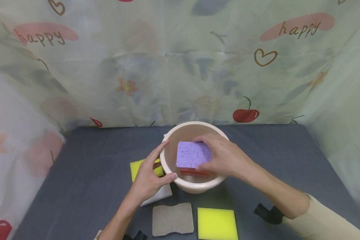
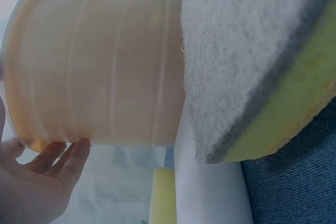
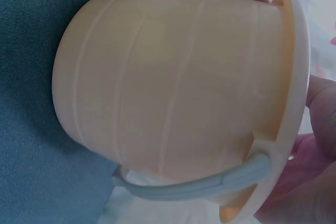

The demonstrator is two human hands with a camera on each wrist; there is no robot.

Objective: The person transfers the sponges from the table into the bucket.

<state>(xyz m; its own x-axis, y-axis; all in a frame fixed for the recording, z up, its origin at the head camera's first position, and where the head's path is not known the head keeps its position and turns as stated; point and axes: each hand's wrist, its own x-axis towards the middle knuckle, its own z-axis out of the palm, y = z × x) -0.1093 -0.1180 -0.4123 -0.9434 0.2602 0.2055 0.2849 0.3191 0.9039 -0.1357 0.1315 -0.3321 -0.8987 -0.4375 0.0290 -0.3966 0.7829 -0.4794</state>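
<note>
A cream bucket (image 1: 195,123) stands upright on the dark cloth. My left hand (image 1: 149,178) holds its rim on the left, thumb over the edge and the other fingers along the outside. Inside the bucket mouth, my right hand (image 1: 223,156) grips a pitted purple sponge (image 1: 190,155) between thumb and fingers. Below the sponge, a red item (image 1: 187,172) shows partly; the sponge hides the rest. In the right wrist view the bucket's grey handle (image 3: 205,187) hangs down along its side.
Nearer the front lie a grey-topped sponge (image 1: 172,219) with a notched outline and a yellow sponge (image 1: 217,223). Left of the bucket, another yellow piece (image 1: 136,168) and a white block (image 1: 159,196) lie partly behind the left hand. Patterned curtains (image 1: 168,83) enclose the dark-clothed table (image 1: 93,186).
</note>
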